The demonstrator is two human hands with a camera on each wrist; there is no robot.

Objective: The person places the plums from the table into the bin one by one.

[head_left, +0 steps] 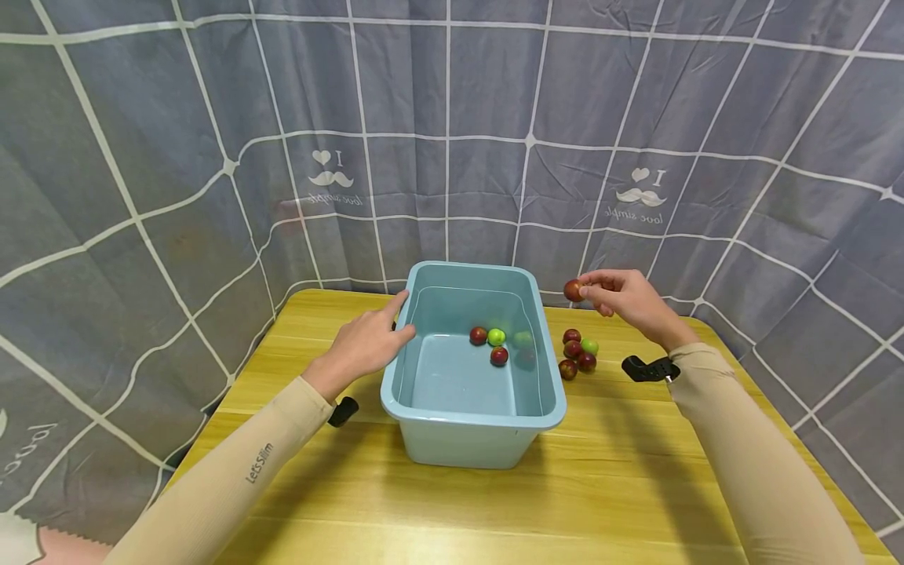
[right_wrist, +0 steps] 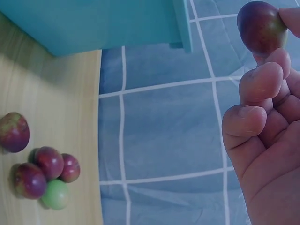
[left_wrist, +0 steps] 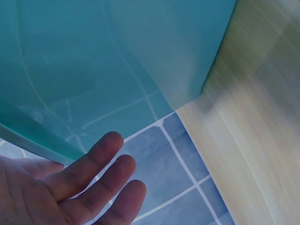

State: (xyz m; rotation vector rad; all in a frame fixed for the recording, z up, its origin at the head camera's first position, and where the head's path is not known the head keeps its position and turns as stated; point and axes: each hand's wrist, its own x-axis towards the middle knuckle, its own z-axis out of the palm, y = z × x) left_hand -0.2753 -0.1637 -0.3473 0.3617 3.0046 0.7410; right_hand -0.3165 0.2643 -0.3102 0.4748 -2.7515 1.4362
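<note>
My right hand point(head_left: 625, 300) pinches a dark red plum point(head_left: 574, 290) between thumb and fingertips, held up above the table to the right of the basin. In the right wrist view that plum point(right_wrist: 261, 28) shows at the top right. My left hand point(head_left: 369, 342) rests at the left rim of the light blue basin point(head_left: 466, 439), its fingers extended. Inside the basin lie two red plums point(head_left: 498, 356) and a green fruit point(head_left: 497, 337). Several red plums point(head_left: 567, 369) and one green fruit point(head_left: 589, 346) sit together on the table, just right of the basin.
The wooden table point(head_left: 452, 518) carries the basin near its middle. A grey curtain point(head_left: 487, 180) with white grid lines hangs behind the table and along both sides. Dark straps point(head_left: 650, 369) go round the wrists over beige sleeves.
</note>
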